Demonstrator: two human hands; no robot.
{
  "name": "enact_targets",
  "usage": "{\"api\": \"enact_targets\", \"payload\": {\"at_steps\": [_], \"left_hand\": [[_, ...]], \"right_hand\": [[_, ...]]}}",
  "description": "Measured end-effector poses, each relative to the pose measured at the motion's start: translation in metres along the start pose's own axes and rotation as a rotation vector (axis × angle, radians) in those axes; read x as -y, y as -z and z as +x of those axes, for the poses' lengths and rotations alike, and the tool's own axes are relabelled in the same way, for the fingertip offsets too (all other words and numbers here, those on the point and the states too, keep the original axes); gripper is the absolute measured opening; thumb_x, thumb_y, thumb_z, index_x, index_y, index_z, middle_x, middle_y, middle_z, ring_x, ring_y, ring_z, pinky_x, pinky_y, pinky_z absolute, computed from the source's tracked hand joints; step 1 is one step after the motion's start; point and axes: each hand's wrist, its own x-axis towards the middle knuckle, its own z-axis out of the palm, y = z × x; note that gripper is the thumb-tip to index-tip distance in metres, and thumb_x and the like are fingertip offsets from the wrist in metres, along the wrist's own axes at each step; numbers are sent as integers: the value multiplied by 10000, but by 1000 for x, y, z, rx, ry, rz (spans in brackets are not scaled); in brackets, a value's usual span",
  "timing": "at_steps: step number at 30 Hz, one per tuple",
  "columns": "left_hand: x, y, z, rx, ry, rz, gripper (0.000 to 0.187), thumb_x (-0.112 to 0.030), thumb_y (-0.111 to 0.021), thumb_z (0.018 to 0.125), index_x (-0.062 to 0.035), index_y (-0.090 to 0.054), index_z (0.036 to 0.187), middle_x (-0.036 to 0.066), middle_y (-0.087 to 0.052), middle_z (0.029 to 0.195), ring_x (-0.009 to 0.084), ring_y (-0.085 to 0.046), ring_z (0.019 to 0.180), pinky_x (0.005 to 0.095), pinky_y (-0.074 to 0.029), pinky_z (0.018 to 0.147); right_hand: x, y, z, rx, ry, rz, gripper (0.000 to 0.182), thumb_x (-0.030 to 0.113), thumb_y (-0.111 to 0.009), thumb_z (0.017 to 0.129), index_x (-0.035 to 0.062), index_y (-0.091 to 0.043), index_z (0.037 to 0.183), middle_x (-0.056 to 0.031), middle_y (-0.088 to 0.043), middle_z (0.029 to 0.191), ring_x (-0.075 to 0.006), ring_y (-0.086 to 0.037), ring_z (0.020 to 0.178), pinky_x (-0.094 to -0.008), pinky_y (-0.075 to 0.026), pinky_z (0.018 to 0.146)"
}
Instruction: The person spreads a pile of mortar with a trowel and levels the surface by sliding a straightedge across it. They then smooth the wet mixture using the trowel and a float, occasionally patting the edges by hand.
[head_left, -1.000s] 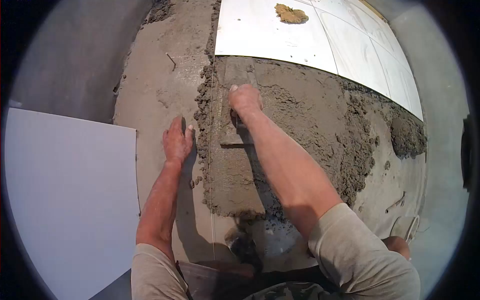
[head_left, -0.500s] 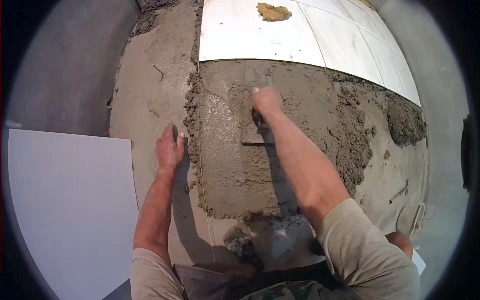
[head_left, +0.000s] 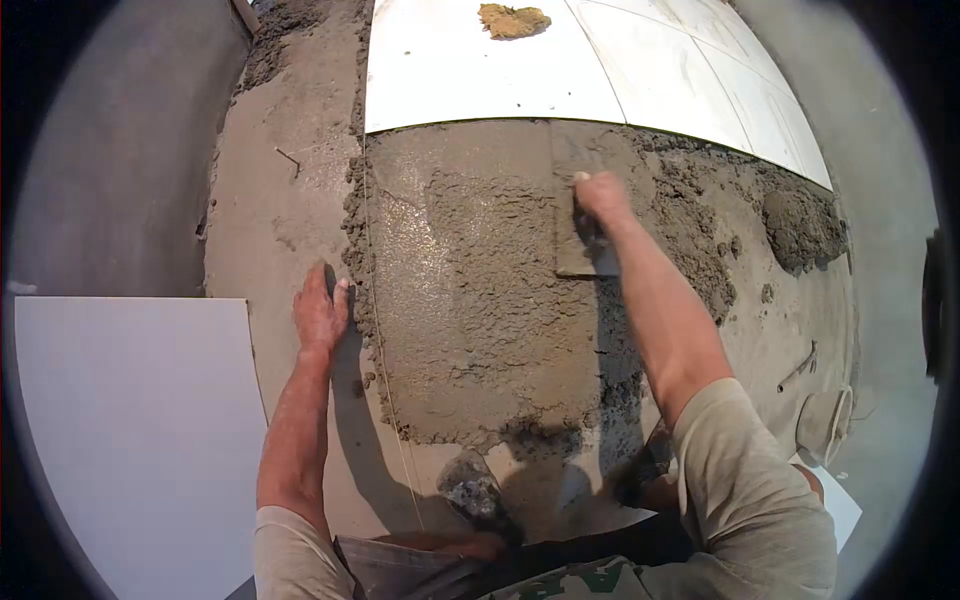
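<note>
A patch of wet grey mortar (head_left: pixel 500 330) lies in front of me, smooth on the left and rough in the middle. My right hand (head_left: pixel 604 203) is closed round the handle of a flat plastering trowel (head_left: pixel 575 262), whose blade rests on the mortar near the laid white tiles (head_left: pixel 480 85). My left hand (head_left: pixel 320 312) leans on the bare floor left of the mortar, fingers stretched out, holding nothing. A thin string line (head_left: pixel 374 260) runs along the mortar's left edge, close to that hand.
A large white tile (head_left: pixel 130 430) stands or lies at the left. A mortar heap (head_left: pixel 800 230) sits at the right, with a thin metal tool (head_left: pixel 798 366) and a cap-like object (head_left: pixel 825 420) below it. A yellowish lump (head_left: pixel 513 20) rests on the tiles. My shoe (head_left: pixel 474 488) is at the near edge.
My right hand has moved the trowel to the right across the mortar, leaving rough surface showing behind it. My left hand stays on the floor; the whole view has shifted slightly.
</note>
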Motion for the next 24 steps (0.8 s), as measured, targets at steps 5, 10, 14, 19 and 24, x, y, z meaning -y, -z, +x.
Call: {"api": "enact_targets", "payload": {"at_steps": [5,10,14,19,24], "left_hand": [[-4,6,-3,35,14,-22,499,-312,-572,908,-45,-466,1316,185,-529,1302,350,-508,1194,488,-371,991],[1,2,-3,24,5,18,513,-321,-583,904,-41,-459,1315,163,-531,1301,331,-505,1201,478,-364,1000],[3,-6,-2,-28,-7,52,515,-322,-582,905,-44,-455,1320,160,-531,1303,321,-500,1211,477,-363,1000],[4,0,-4,14,27,-13,525,-310,-572,911,-49,-439,1347,164,-514,1333,312,-488,1231,495,-342,1023],[3,5,-5,49,57,-36,526,-305,-564,914,-50,-433,1356,168,-512,1339,311,-475,1248,504,-317,1052]], "right_hand": [[-40,33,9,-149,-47,-15,488,393,-517,904,-65,-680,950,-247,-684,911,-355,-671,938,-416,-515,835],[-14,22,-19,-63,13,265,511,397,-520,914,-74,-649,764,-192,-650,685,-272,-642,523,-385,-502,522],[66,-20,-77,104,157,284,479,378,-550,921,-86,-601,815,-147,-616,639,-205,-605,475,-359,-464,443],[148,-70,-124,293,74,696,447,340,-575,931,-73,-572,760,-129,-590,616,-179,-589,456,-356,-459,423],[172,-97,-116,247,152,505,453,326,-576,938,-62,-573,703,-122,-564,556,-207,-593,442,-367,-455,420]]}}
